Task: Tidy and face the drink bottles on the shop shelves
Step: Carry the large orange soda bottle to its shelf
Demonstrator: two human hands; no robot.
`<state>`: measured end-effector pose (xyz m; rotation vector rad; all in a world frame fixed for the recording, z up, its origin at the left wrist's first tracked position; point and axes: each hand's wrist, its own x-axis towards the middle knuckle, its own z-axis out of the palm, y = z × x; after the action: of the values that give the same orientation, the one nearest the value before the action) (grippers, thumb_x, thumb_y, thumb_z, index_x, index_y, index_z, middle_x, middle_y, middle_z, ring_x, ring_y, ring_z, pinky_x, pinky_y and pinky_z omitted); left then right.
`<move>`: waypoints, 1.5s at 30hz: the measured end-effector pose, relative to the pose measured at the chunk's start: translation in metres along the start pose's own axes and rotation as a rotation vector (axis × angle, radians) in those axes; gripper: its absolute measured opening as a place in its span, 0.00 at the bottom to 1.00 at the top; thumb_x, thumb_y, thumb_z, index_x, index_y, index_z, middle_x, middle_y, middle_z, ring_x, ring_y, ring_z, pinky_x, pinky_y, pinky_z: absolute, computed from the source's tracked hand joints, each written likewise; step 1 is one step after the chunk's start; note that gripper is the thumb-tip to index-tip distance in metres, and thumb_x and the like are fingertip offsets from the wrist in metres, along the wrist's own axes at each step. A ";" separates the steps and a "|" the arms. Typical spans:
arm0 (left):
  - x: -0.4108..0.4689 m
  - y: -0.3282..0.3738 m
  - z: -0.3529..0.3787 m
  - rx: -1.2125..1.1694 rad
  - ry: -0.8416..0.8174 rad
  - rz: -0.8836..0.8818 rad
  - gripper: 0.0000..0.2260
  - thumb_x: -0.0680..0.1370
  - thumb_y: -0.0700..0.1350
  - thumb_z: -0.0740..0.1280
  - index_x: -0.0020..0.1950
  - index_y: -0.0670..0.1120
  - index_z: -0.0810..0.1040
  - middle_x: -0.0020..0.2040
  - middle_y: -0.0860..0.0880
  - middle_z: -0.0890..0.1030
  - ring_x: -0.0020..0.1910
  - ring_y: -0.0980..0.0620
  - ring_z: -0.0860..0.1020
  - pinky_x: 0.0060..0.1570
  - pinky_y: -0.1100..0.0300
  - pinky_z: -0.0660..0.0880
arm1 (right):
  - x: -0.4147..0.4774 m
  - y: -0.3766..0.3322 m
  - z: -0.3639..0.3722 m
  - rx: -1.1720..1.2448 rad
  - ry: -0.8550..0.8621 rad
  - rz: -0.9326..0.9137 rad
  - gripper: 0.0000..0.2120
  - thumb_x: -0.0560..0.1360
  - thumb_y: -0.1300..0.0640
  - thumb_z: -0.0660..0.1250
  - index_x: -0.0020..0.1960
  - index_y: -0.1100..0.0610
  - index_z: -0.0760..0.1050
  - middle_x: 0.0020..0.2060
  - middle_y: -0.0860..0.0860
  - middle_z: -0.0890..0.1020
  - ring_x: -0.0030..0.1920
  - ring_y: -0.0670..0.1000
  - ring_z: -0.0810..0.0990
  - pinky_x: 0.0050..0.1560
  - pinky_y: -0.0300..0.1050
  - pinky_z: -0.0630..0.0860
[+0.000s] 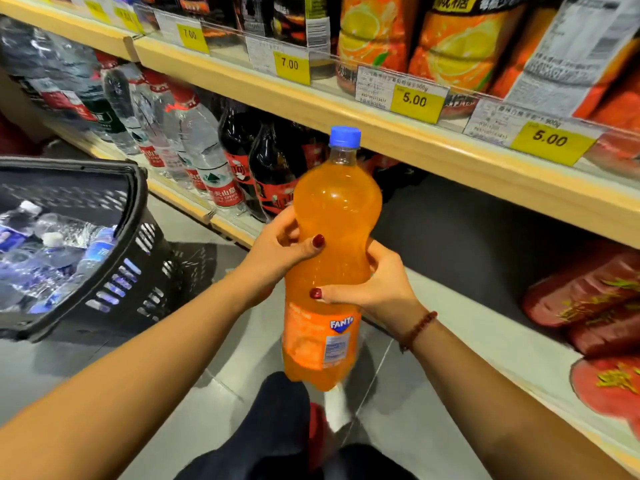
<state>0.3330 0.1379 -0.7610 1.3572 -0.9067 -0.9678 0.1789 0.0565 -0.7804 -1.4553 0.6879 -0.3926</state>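
Even, fairly bright overhead shop light; white glare spots sit on the shoulder of the orange bottle (332, 258). The lower shelf bay (467, 244) is in deep shadow. Wide-angle bowing curves the shelf edge (381, 133); the water bottles (69, 81) at upper left and the red packs (595, 299) at right are smeared with blur.
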 end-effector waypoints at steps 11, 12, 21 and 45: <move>-0.068 0.149 0.073 -0.093 -0.112 -0.305 0.22 0.68 0.41 0.74 0.60 0.46 0.74 0.50 0.52 0.84 0.50 0.54 0.83 0.45 0.61 0.79 | -0.138 -0.133 -0.028 0.024 0.060 0.195 0.28 0.62 0.61 0.79 0.55 0.43 0.72 0.53 0.45 0.81 0.52 0.46 0.81 0.50 0.42 0.80; -0.073 0.168 0.084 -0.102 -0.121 -0.314 0.23 0.68 0.40 0.74 0.61 0.45 0.74 0.49 0.51 0.85 0.50 0.52 0.83 0.45 0.60 0.79 | -0.154 -0.150 -0.034 0.043 0.079 0.201 0.27 0.62 0.61 0.79 0.55 0.43 0.73 0.52 0.45 0.82 0.52 0.46 0.82 0.48 0.41 0.80; -0.102 0.345 0.210 -0.093 -0.363 -0.328 0.17 0.68 0.46 0.72 0.57 0.48 0.78 0.55 0.44 0.83 0.53 0.47 0.82 0.50 0.55 0.79 | -0.304 -0.306 -0.091 0.184 0.397 0.227 0.24 0.60 0.64 0.79 0.55 0.55 0.78 0.48 0.50 0.86 0.48 0.52 0.84 0.48 0.50 0.81; -0.342 0.547 0.571 0.055 -1.311 -0.186 0.13 0.66 0.54 0.74 0.43 0.47 0.81 0.31 0.54 0.84 0.28 0.59 0.82 0.25 0.68 0.74 | -0.723 -0.430 -0.124 0.394 1.569 -0.073 0.25 0.57 0.52 0.78 0.53 0.52 0.78 0.47 0.49 0.86 0.46 0.50 0.85 0.40 0.41 0.80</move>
<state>-0.3045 0.2437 -0.1914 0.7216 -1.7620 -2.0460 -0.3751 0.3753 -0.2190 -0.5541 1.6324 -1.6770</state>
